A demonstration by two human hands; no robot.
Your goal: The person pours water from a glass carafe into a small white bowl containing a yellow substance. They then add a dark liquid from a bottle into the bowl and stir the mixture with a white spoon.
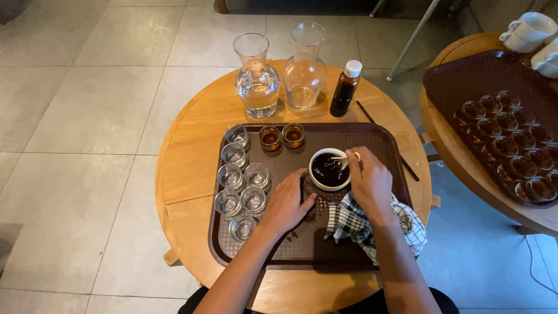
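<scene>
A white cup (329, 169) of dark liquid stands on a brown tray (302, 244) on a round wooden table (186, 168). My right hand (369, 183) holds a small white spoon (347, 157) whose tip dips into the cup. Flat on the tray just left of the cup lies my left hand (288, 203), fingertips touching the cup's base; whether it covers anything is hidden. A black-and-white checked cloth (354, 224) lies under my right wrist.
Several empty small glasses (241, 186) stand on the tray's left, two amber-filled ones (282, 136) at its back. Behind the tray are two glass carafes (257, 81), a dark bottle (345, 88) and a black stick (383, 136). A second table (459, 168) at right holds a tray of glasses and white cups (532, 32).
</scene>
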